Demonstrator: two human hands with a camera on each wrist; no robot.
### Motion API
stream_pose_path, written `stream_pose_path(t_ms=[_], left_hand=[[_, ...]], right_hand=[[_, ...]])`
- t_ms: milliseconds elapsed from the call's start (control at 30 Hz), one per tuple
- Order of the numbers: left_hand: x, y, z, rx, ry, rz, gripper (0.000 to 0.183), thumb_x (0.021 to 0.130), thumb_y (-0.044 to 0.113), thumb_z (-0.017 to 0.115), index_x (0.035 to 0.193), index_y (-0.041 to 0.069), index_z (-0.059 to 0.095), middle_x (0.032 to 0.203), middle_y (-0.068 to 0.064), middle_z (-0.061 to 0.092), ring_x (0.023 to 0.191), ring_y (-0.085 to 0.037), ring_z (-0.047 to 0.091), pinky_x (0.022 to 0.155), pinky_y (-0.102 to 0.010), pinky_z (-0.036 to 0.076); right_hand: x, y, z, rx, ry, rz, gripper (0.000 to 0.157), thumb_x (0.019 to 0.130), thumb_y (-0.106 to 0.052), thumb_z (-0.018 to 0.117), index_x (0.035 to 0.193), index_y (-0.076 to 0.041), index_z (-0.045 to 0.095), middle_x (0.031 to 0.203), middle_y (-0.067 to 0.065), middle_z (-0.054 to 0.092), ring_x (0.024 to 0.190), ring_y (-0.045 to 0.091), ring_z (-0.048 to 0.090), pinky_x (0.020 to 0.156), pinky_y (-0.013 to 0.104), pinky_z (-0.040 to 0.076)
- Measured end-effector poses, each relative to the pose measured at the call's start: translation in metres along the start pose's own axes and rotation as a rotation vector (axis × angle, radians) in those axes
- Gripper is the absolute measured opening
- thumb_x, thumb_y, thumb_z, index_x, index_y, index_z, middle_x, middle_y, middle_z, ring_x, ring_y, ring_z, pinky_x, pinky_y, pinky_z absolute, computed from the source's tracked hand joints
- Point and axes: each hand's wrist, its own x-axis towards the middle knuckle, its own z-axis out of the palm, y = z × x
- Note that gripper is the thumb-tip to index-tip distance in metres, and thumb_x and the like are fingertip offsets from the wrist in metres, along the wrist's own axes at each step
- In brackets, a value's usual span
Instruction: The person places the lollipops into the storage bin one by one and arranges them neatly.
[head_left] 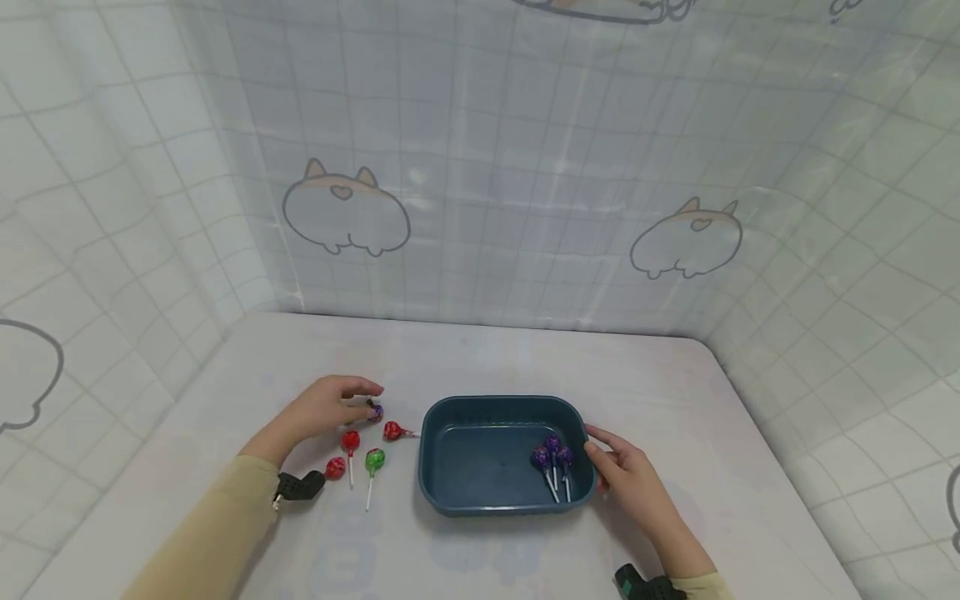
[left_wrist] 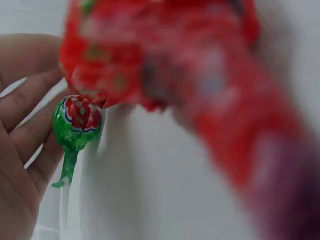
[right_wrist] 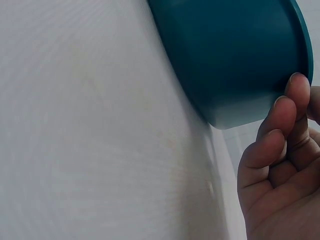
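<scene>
My left hand (head_left: pixel 327 407) reaches over a purple-wrapped lollipop (head_left: pixel 377 412), its thumb right at the candy and the other fingers stretched out above. In the left wrist view, those fingers show behind a green lollipop (left_wrist: pixel 75 120), and a blurred red-wrapped lollipop (left_wrist: pixel 115 55) fills the foreground. At the right end of a dark blue plastic bin (head_left: pixel 465 467), my right hand (head_left: pixel 633 477) grips the rim, thumb on top and fingers against the outer wall (right_wrist: pixel 240 95). Several purple lollipops (head_left: pixel 552 454) lie together in the right part of the bin.
On the white table (head_left: pixel 480 554), left of the bin, lie one red lollipop (head_left: pixel 393 431) pointing its stick at the bin, another red one (head_left: pixel 350 442), and a red candy (head_left: pixel 335 468) beside the left wrist camera (head_left: pixel 302 485). A patterned curtain (head_left: pixel 517 208) encloses the back and sides.
</scene>
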Motion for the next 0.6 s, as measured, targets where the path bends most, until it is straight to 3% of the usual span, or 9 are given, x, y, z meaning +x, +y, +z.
stream_pose_path(t_ms=[233,600], left_hand=[[0.0021,0.0042,0.0013,0.198,-0.014,0.054,0.031,0.090,0.025,0.075,0.120,0.022,0.071,0.121,0.001,0.066,0.118,-0.028,0.056,0.098,-0.054,0.045],[0.0032,0.0075,0.0027,0.241,-0.039,0.077,0.032,0.087,0.022,0.078,0.118,0.020,0.072,0.118,0.001,0.067,0.114,-0.027,0.058,0.097,-0.052,0.046]], right_hand=[[0.0010,-0.0001,-0.0005,-0.002,-0.003,-0.005,0.048,0.096,-0.048,0.061,0.137,-0.023,0.058,0.064,0.008,0.061,0.057,0.022,0.053,0.049,0.029,0.042],[-0.0015,-0.0054,-0.0030,0.017,-0.015,-0.007,0.048,0.096,-0.045,0.063,0.136,-0.020,0.058,0.064,0.008,0.061,0.058,0.023,0.054,0.050,0.028,0.042]])
